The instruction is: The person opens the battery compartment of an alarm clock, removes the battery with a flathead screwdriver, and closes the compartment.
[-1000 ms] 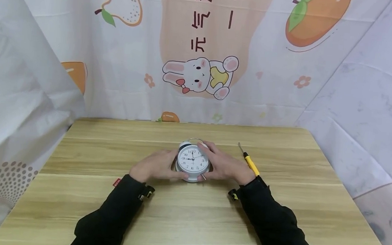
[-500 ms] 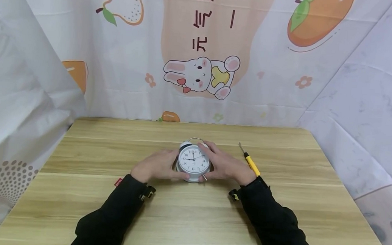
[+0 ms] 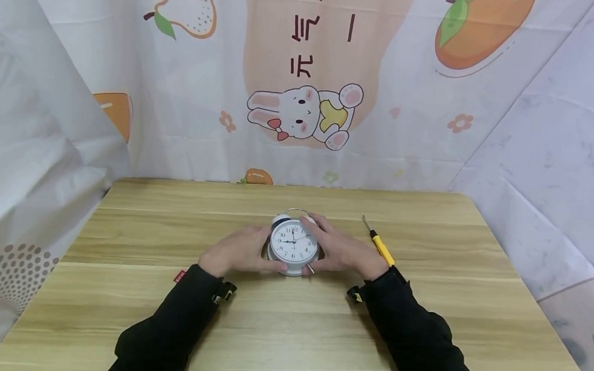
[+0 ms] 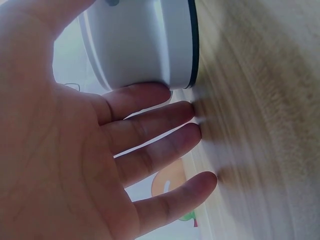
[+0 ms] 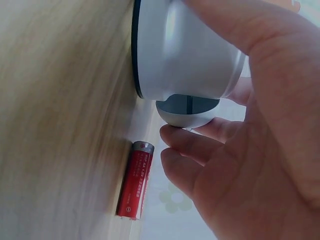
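Observation:
A white twin-bell alarm clock [image 3: 293,241] lies on its back on the wooden table, dial up. My left hand [image 3: 238,250] holds its left side, thumb at the lower rim. In the left wrist view, the index finger [image 4: 140,97] touches the casing while the other fingers spread toward the tabletop. My right hand [image 3: 344,252] grips the right side, its thumb low by a metal foot [image 3: 310,268]. Seen from the right wrist, fingers of that hand touch a white bell [image 5: 185,119]. A red AA battery [image 5: 136,180] rests beyond them, hidden in the head view.
A screwdriver with a yellow handle [image 3: 382,250] lies to the right of the clock, beside the right wrist. The wooden table [image 3: 286,334] ends at the back against a printed curtain [image 3: 193,109]. White cloth [image 3: 31,132] hangs along the left side.

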`<state>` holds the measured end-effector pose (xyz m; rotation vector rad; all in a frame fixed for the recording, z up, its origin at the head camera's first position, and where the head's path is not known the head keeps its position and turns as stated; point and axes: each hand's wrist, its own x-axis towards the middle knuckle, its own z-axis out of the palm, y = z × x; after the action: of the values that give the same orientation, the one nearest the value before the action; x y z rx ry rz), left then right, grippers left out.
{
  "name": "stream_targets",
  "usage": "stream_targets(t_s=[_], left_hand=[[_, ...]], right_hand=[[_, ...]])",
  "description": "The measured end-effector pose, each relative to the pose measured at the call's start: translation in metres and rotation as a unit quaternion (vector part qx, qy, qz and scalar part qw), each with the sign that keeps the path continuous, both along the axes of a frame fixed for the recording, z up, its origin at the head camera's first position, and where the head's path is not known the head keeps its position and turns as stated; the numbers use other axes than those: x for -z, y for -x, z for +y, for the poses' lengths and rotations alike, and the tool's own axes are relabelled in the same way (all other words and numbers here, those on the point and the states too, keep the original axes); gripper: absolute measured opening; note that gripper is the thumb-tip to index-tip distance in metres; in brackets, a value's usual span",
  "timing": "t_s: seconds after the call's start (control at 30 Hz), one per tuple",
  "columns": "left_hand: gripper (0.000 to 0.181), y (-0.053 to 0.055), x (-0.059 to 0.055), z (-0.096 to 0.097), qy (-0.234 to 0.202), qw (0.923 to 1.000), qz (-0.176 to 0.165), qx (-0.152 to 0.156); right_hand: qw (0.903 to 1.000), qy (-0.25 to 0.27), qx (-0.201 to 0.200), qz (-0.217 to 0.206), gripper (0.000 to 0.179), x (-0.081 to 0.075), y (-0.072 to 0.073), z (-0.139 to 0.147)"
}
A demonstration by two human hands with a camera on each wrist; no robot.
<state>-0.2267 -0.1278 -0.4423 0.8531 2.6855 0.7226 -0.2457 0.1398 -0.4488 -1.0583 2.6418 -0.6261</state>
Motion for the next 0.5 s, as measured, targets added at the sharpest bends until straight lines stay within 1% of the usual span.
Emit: stream_targets(t_s=[0.1, 0.3, 0.4, 0.5], left_hand=[[0.095, -0.001, -0.001, -0.001, -0.004, 1.0000, -0.004, 0.000], [0.093, -0.002, -0.002, -0.002, -0.004, 0.9999, -0.011, -0.002], [0.094, -0.002, -0.003, -0.003, -0.007, 0.9998, -0.020, -0.005], [0.086, -0.002, -0.004, -0.006, -0.018, 0.9994, -0.029, -0.002]], right_hand=[[1.0000, 0.006, 0.002, -0.006, 0.113, 0.000, 0.000, 0.000], [0.9997, 0.000, 0.008, -0.023, 0.108, 0.000, -0.001, 0.003], [0.9993, 0.004, 0.014, -0.035, 0.105, -0.003, 0.000, 0.007], [0.9991, 0.013, 0.022, -0.034, 0.101, -0.009, 0.001, 0.013]])
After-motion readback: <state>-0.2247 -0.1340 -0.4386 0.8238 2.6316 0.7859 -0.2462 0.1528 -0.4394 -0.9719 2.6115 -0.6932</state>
